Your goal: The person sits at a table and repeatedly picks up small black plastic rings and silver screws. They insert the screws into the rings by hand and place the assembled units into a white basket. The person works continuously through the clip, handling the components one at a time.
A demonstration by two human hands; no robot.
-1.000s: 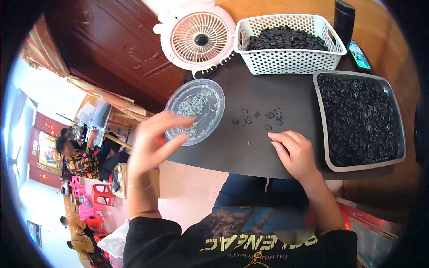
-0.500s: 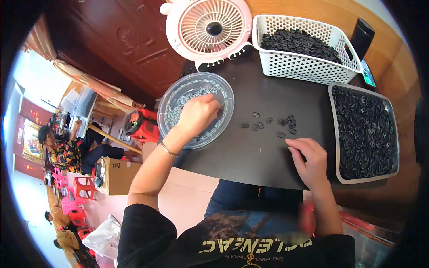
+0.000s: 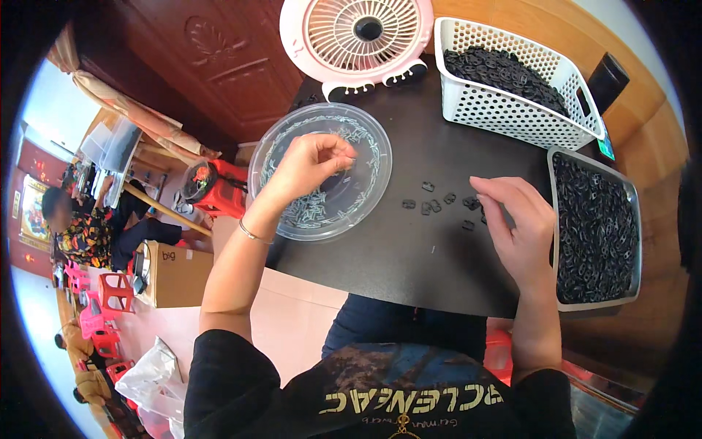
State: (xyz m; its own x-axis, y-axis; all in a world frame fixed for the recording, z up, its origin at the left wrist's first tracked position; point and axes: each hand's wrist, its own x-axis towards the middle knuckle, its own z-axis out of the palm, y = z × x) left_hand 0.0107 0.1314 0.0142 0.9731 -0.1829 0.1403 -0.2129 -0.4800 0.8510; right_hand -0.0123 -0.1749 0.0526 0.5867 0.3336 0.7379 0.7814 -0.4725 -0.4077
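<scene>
My left hand (image 3: 314, 167) is over a round clear plastic tub (image 3: 257, 157) of small thin silvery pins (image 3: 311, 208). Its thumb and fingertips are pinched together; whatever is between them is too small to make out. On the right, my right hand (image 3: 521, 223) hovers at the edge of a loose group of small black plastic pieces (image 3: 435, 207), thumb and forefinger stretched out and slightly apart. I see nothing between them. Part of that group is hidden behind the right fingers. One thin pin (image 3: 433, 249) lies alone on the dark table (image 3: 365, 267).
A grey-rimmed tray (image 3: 559, 219) full of black pieces stands beyond my right hand. Behind it are a white perforated basket (image 3: 497, 124) holding more, and a black cylinder (image 3: 608, 79). A pink fan (image 3: 358, 44) stands behind the tub. Another person (image 3: 84, 230) sits far left.
My left hand has lifted from among the pins, its fingertips now pinched in view. My right hand has moved slightly farther over the black pieces. The whole view has shifted a little.
</scene>
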